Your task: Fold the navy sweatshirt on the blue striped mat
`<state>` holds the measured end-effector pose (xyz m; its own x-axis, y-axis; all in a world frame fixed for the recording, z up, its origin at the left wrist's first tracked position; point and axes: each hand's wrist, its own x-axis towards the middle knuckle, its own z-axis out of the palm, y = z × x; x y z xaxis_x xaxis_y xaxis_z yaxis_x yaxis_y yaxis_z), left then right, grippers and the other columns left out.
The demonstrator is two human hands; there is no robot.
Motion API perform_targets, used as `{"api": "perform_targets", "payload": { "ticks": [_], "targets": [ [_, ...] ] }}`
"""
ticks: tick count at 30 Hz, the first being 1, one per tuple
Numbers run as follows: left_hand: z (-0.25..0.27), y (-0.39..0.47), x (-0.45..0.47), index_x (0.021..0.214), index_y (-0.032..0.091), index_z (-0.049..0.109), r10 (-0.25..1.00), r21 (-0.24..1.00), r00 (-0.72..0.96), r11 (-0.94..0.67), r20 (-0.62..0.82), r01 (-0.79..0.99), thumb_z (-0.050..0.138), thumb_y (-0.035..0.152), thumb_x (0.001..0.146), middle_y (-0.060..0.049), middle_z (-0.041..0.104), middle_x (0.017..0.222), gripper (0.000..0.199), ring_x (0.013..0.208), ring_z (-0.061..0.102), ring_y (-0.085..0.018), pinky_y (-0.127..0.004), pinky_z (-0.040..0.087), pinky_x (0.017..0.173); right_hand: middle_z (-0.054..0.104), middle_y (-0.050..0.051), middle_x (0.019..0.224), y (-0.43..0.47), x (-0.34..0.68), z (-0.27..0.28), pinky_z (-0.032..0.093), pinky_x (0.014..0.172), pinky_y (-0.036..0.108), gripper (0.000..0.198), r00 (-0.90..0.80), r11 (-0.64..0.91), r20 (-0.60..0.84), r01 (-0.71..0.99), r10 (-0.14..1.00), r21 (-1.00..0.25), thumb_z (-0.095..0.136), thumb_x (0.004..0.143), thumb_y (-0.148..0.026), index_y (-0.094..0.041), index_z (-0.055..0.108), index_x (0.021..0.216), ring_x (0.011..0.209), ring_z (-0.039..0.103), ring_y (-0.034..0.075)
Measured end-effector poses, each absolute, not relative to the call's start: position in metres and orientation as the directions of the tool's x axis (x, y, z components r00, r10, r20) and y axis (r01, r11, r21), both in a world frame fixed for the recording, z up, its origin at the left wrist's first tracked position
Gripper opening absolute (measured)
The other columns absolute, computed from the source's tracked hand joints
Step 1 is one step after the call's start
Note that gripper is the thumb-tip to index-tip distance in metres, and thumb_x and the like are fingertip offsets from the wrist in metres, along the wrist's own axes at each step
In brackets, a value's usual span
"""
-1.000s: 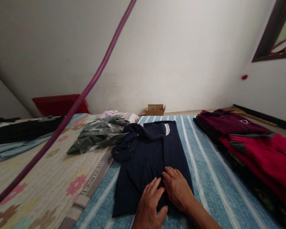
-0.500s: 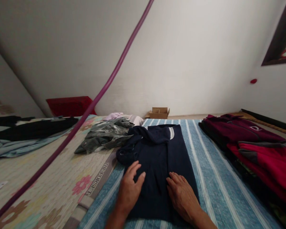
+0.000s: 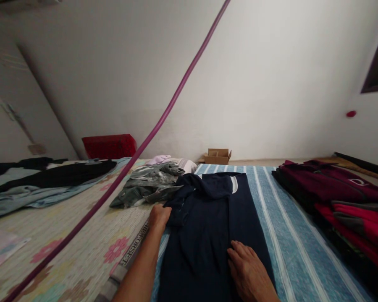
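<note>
Navy hoodie (image 3: pixel 214 226) lies lengthwise on the blue striped mat (image 3: pixel 290 247). Half a second ago the left hand (image 3: pixel 159 216) hovered spread over its middle; now it has reached out and closed on the bunched sleeve at the left edge. Right hand (image 3: pixel 247 270) still presses flat, palm down, near the hem. Beside the mat, a floral mat's (image 3: pixel 66 235) border reads "THE FORSET". Red jackets (image 3: pixel 340 188) sit right; behind, a cardboard box (image 3: pixel 218 156) by the white wall.

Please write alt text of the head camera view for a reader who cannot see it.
A person's left hand grips the bunched sleeve of a navy garment on a blue striped mat, while the right hand presses flat on it. Folded red clothes lie at right.
</note>
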<state>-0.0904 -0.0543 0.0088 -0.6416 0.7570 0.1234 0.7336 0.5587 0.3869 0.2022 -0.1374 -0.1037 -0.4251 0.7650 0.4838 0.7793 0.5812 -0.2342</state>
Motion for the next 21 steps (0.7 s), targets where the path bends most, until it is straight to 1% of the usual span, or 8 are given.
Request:
{"api": "perform_targets", "payload": {
  "ticks": [3, 5, 8, 10, 12, 14, 18, 21],
  "targets": [
    [0.007, -0.061, -0.072, 0.113, 0.015, 0.058, 0.783, 0.357, -0.567, 0.468, 0.257, 0.808, 0.043, 0.02, 0.081, -0.014, 0.063, 0.109, 0.035, 0.102, 0.057, -0.027, -0.035, 0.043, 0.081, 0.062, 0.005, 0.116, -0.135, 0.201, -0.108, 0.042, 0.09, 0.036, 0.026, -0.413, 0.581, 0.497, 0.775, 0.763, -0.248, 0.048, 0.083, -0.014, -0.025, 0.063, 0.101, 0.107, 0.057, 0.022],
    [0.002, -0.068, -0.052, 0.113, 0.021, 0.057, 0.843, 0.289, -0.405, 0.313, 0.353, 0.905, 0.042, 0.017, 0.082, -0.007, 0.06, 0.114, 0.035, 0.112, 0.05, -0.022, -0.032, 0.038, 0.091, 0.062, 0.004, 0.116, -0.131, 0.203, -0.112, 0.043, 0.089, 0.035, 0.026, -0.42, 0.587, 0.5, 0.773, 0.758, -0.241, 0.049, 0.082, -0.015, -0.026, 0.063, 0.101, 0.107, 0.057, 0.022],
    [-0.005, -0.073, -0.026, 0.093, 0.022, 0.064, 0.943, 0.161, -0.03, -0.026, 0.332, 0.987, 0.052, 0.013, 0.074, -0.004, 0.063, 0.099, 0.024, 0.1, 0.055, -0.02, -0.029, 0.041, 0.086, 0.063, 0.004, 0.116, -0.124, 0.209, -0.122, 0.045, 0.087, 0.034, 0.026, -0.49, 0.642, 0.501, 0.743, 0.713, -0.188, 0.049, 0.084, -0.018, -0.027, 0.062, 0.104, 0.105, 0.058, 0.022],
    [-0.006, -0.07, -0.017, 0.085, 0.021, 0.065, 0.961, 0.26, 0.041, -0.115, 0.274, 0.959, 0.057, 0.019, 0.073, -0.002, 0.064, 0.088, 0.014, 0.084, 0.059, -0.017, -0.026, 0.044, 0.076, 0.062, 0.004, 0.116, -0.118, 0.213, -0.129, 0.045, 0.085, 0.032, 0.026, -0.537, 0.683, 0.511, 0.716, 0.671, -0.145, 0.049, 0.085, -0.021, -0.027, 0.06, 0.108, 0.105, 0.059, 0.021],
    [-0.003, -0.063, -0.017, 0.086, 0.02, 0.064, 0.951, 0.397, -0.046, -0.084, 0.305, 0.914, 0.056, 0.025, 0.076, -0.001, 0.063, 0.081, 0.014, 0.072, 0.059, -0.014, -0.024, 0.045, 0.069, 0.062, 0.005, 0.117, -0.113, 0.216, -0.136, 0.046, 0.084, 0.031, 0.027, -0.557, 0.701, 0.526, 0.705, 0.643, -0.111, 0.05, 0.085, -0.023, -0.027, 0.058, 0.11, 0.105, 0.059, 0.021],
    [0.003, -0.054, -0.022, 0.094, 0.019, 0.063, 0.87, 0.434, -0.222, 0.011, 0.44, 0.901, 0.053, 0.024, 0.079, -0.002, 0.064, 0.084, 0.019, 0.073, 0.059, -0.014, -0.025, 0.046, 0.07, 0.063, 0.005, 0.116, -0.109, 0.216, -0.142, 0.047, 0.082, 0.031, 0.027, -0.562, 0.703, 0.536, 0.707, 0.63, -0.085, 0.051, 0.084, -0.023, -0.027, 0.058, 0.11, 0.103, 0.06, 0.022],
    [0.006, -0.041, -0.038, 0.111, 0.015, 0.057, 0.628, 0.306, -0.358, 0.195, 0.691, 0.932, 0.056, 0.023, 0.077, -0.011, 0.058, 0.113, 0.035, 0.107, 0.051, -0.024, -0.034, 0.039, 0.093, 0.064, 0.005, 0.114, -0.104, 0.216, -0.15, 0.048, 0.079, 0.03, 0.026, -0.574, 0.718, 0.563, 0.694, 0.595, -0.051, 0.055, 0.082, -0.023, -0.027, 0.059, 0.108, 0.1, 0.061, 0.022],
    [-0.007, -0.037, -0.044, 0.118, 0.012, 0.052, 0.683, 0.258, -0.382, 0.281, 0.623, 0.924, 0.057, 0.023, 0.076, -0.013, 0.055, 0.121, 0.044, 0.114, 0.048, -0.026, -0.036, 0.037, 0.097, 0.064, 0.005, 0.114, -0.101, 0.217, -0.153, 0.048, 0.079, 0.029, 0.028, -0.589, 0.73, 0.572, 0.684, 0.571, -0.024, 0.055, 0.082, -0.024, -0.026, 0.058, 0.109, 0.1, 0.062, 0.021]
  ]
}}
